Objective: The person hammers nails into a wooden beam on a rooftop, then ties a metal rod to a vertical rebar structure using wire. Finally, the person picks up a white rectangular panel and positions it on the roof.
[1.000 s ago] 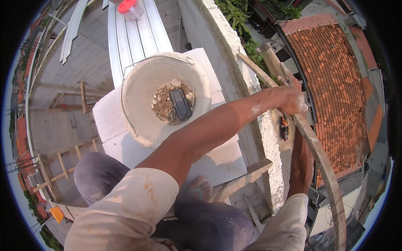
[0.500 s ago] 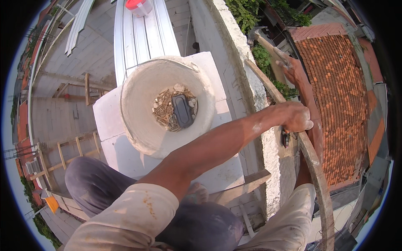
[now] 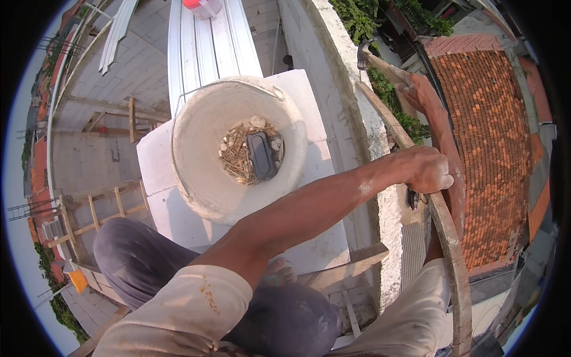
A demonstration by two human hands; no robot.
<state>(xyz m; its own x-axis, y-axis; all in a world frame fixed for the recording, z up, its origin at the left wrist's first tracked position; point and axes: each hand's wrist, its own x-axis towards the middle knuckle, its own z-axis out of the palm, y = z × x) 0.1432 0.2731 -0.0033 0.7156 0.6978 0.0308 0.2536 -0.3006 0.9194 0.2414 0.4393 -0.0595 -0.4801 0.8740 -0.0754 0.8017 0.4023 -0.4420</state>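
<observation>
My left arm reaches across to the right, and my left hand [image 3: 428, 171] is closed on the edge of a long, narrow wooden board [image 3: 450, 250]. The board runs along the outer side of the rough wall. Beyond it, my right hand [image 3: 419, 93] grips a hammer [image 3: 385, 67] by its wooden handle. The hammer's metal head points away, near the top of the wall and apart from the board. Whether a nail sits under my left fingers cannot be seen.
A pale bucket [image 3: 199, 178] holding nails and a dark oblong case [image 3: 262, 156] stands on white blocks [image 3: 156, 152]. Metal sheets [image 3: 217, 50] with a red-lidded tub [image 3: 203, 7] lie behind. A rough wall [image 3: 389, 238] drops toward a tiled roof [image 3: 491, 154].
The whole view has shifted slightly to the right. The left hand keeps its grip on the board, and the hammer stays raised in my right hand.
</observation>
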